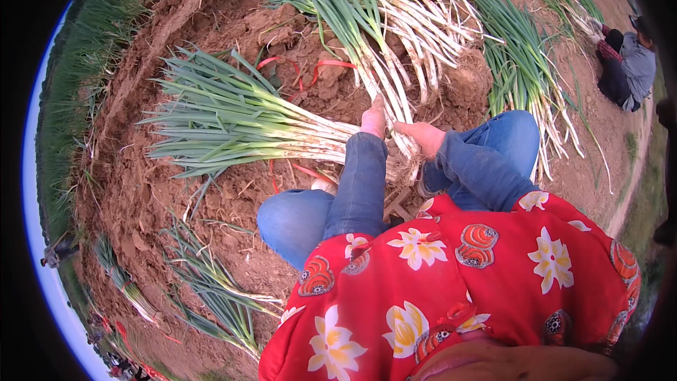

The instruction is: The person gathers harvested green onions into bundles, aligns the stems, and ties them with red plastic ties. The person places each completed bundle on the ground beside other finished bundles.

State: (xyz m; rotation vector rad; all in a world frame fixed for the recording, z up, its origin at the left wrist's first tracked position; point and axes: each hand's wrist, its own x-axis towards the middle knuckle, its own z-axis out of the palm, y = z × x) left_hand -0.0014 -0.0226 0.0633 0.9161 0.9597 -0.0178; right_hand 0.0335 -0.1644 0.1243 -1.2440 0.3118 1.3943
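Observation:
Several long green onions (382, 76) with soil on their white stalks are gripped low down by both of my hands. My left hand (374, 116) is around the stalks on one side, thumb pointing up along them; my right hand (421, 136) closes on them near the roots. A bunch of green onions (254, 121) lies to the left on the soil, its white ends running behind my left forearm. Red tape (334, 63) lies on the soil and shows again below that bunch. Beyond my hands lies a loose pile of green onions (428, 16).
More green onions (508, 47) lie by my right knee; others (217, 286) lie at lower left near a tied bundle (129, 288). Ridged soil and a growing green crop (84, 58) are at far left. Another person (627, 66) sits at upper right beside onions.

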